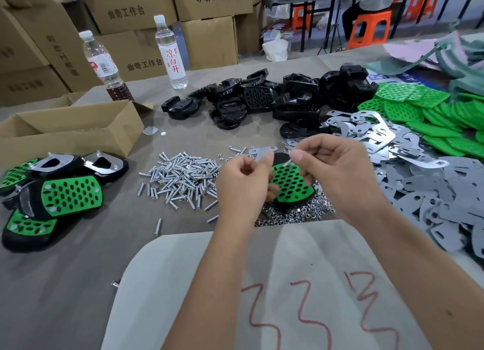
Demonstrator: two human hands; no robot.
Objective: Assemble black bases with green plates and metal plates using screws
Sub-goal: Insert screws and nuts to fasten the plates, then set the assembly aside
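- We are holding a black base topped with a perforated green plate (289,186) between our hands, above a scatter of small silver nuts (293,214) on the grey table covering (78,266).
- Our left hand (242,186) is curling its fingers around the left edge of this part, while also pinching a thin shiny metal plate (262,152) at the top.
- Our right hand (337,174) is pinching a small silver screw (287,163) between thumb and forefinger, its tip hovering just over the green plate's upper end.
- A heap of loose silver screws (180,178) is lying just left of our left hand.
- Finished black-and-green assemblies (60,192) are stacking up at the far left, beside an open cardboard box (70,129).
- Spare black bases (275,98) are piling up beyond our hands, with metal plates (366,134) and green plates (432,114) spreading to the right.
- Two clear plastic bottles (170,53) are standing upright at the table's far edge.
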